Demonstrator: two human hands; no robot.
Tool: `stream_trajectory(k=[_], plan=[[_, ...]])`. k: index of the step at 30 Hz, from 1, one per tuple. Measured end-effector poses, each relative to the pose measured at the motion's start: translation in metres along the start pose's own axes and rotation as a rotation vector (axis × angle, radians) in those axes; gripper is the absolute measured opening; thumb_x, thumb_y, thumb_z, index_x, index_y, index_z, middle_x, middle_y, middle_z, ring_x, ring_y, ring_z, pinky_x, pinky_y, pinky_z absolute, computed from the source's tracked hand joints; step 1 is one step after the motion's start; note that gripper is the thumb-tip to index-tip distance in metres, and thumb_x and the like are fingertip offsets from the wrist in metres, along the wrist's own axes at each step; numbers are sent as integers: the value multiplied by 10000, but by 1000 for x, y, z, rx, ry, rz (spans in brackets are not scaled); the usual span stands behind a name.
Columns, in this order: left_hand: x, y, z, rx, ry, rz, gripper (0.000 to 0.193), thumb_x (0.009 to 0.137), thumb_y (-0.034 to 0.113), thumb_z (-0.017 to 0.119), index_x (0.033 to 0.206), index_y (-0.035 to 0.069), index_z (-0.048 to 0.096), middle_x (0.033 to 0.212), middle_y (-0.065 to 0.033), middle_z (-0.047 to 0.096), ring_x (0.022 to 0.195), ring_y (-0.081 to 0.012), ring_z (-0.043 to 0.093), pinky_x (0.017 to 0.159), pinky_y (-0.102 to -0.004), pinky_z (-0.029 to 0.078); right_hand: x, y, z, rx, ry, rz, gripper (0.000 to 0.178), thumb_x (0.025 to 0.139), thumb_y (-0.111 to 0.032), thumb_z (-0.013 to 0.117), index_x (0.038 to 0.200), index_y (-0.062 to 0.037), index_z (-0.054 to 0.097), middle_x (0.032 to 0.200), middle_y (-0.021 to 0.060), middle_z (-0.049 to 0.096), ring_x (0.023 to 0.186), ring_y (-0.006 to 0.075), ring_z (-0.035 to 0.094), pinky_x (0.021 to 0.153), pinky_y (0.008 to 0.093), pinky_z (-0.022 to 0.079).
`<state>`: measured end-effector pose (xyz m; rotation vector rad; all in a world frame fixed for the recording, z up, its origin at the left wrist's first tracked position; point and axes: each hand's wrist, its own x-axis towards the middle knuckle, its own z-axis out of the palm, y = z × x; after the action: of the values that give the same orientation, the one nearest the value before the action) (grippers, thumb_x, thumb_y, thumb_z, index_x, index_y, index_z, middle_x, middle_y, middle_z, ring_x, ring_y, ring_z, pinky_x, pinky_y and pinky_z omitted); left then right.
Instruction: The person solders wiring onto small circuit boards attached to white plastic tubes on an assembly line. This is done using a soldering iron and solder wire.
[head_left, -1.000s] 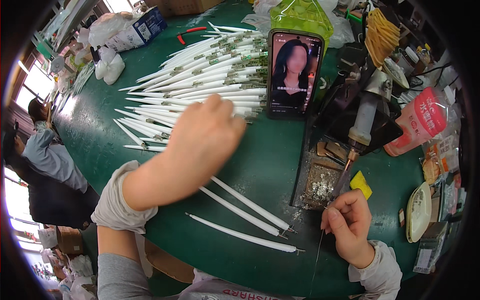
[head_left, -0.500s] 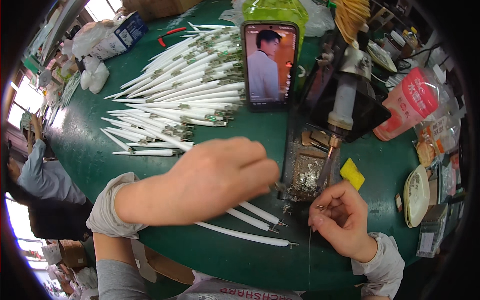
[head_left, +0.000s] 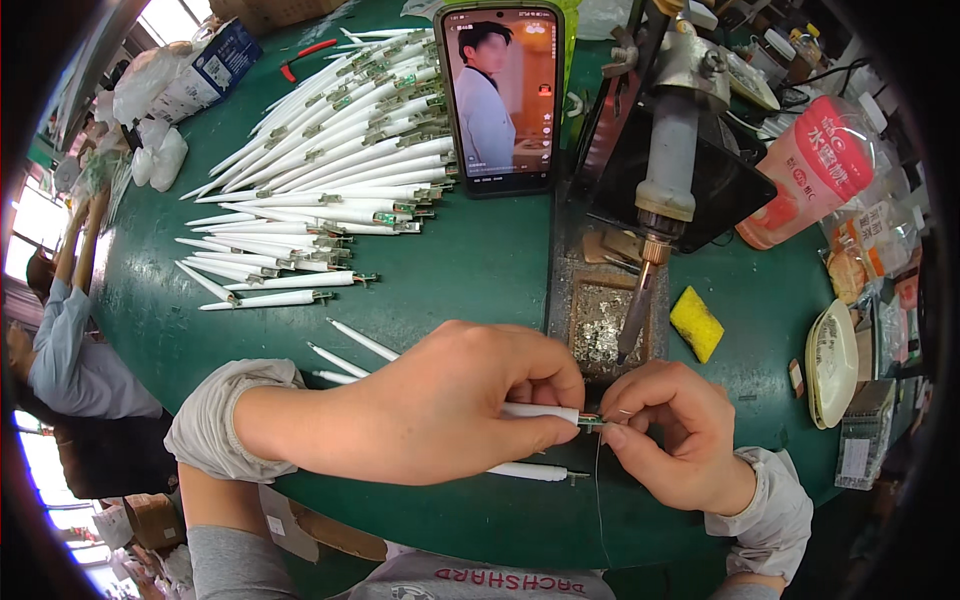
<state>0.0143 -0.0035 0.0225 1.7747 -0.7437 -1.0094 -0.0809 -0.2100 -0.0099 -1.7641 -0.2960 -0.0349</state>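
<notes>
My left hand [head_left: 450, 405] is closed around a slim white tube [head_left: 541, 411], thumb below and fingers above. A small green circuit board [head_left: 590, 421] sticks out of the tube's right end. My right hand [head_left: 680, 430] pinches a thin silvery wire [head_left: 600, 490], its short bent end beside the board and its length hanging below. The right fingertips are at the board; whether they touch it I cannot tell. Above them a soldering iron [head_left: 668, 170] is clamped tip down over a tray of solder scraps [head_left: 600, 325]. Another white tube [head_left: 535, 471] lies partly under my left hand.
Many white tubes with board ends lie in a pile [head_left: 340, 150] at the back left. A phone [head_left: 500, 100] stands upright behind. A yellow sponge [head_left: 697, 324], a pink-labelled bottle [head_left: 810, 175] and stacked dishes [head_left: 832, 365] are on the right. Another person [head_left: 90, 340] sits far left.
My left hand has come down and to the right, bringing the tube's board end to my right fingertips. My right hand stays nearly in place with the wire. The view has shifted slightly.
</notes>
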Motion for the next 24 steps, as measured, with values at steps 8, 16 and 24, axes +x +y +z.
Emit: stream_trajectory(k=[8, 16, 24], plan=[[1, 2, 4, -52, -10, -38, 144, 857, 78, 665, 960, -10, 617, 895, -46, 591, 812, -77, 561, 666, -219, 476, 0, 3, 2, -6, 27, -2, 169, 759, 59, 667, 900, 6, 591, 869, 74, 621, 630, 78, 584, 482, 185, 455], [3, -2, 6, -131, -18, -61, 120, 865, 39, 640, 970, -12, 612, 930, -44, 565, 843, -69, 559, 692, -217, 479, 1, 5, 3, -44, 52, 19, 163, 745, 50, 685, 870, 2, 593, 810, 53, 603, 602, 58, 559, 477, 177, 439], [5, -7, 9, -124, 20, 29, 92, 853, 9, 637, 936, 1, 599, 907, -35, 555, 827, -76, 562, 699, -213, 455, 1, 4, 3, 106, 39, 103, 168, 820, 2, 656, 934, 30, 535, 831, 68, 605, 668, 58, 579, 512, 183, 468]])
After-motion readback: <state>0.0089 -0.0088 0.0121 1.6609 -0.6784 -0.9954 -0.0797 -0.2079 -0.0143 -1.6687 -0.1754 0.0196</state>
